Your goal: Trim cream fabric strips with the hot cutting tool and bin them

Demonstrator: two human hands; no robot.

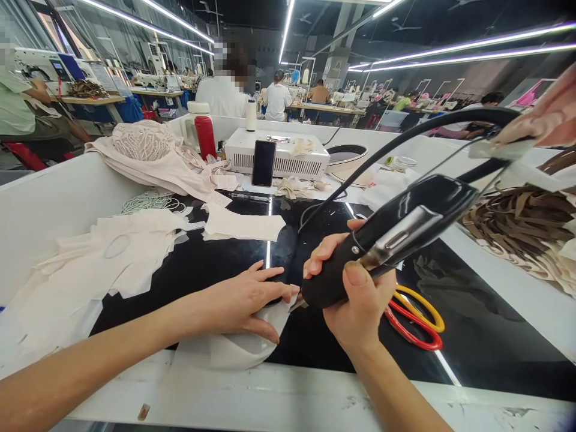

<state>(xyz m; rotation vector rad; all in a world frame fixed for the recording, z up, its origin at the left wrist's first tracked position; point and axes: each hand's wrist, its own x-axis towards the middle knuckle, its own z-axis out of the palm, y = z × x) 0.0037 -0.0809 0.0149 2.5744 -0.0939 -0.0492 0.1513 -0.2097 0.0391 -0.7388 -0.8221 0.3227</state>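
My right hand [360,294] is wrapped round a black corded hand tool [387,222] with a long metal lever, the thumb at the lever's lower end. Its lower tip points down and left, meeting the edge of a pale fabric piece [243,351]. My left hand [252,297] lies on that fabric with its fingers spread, index fingertip close to the tool's tip. Part of the fabric is folded, and the hand hides some of it. Scissors with red and yellow handles [416,318] lie beside my right wrist, their blades hidden.
Cut beige pieces [117,252] are piled at left, with another stack [243,225] ahead. Behind stand a white vented box [279,153], a phone [263,163] and a red bottle [205,137]. A black cable [382,147] arches over the right side, near brown straps [517,222].
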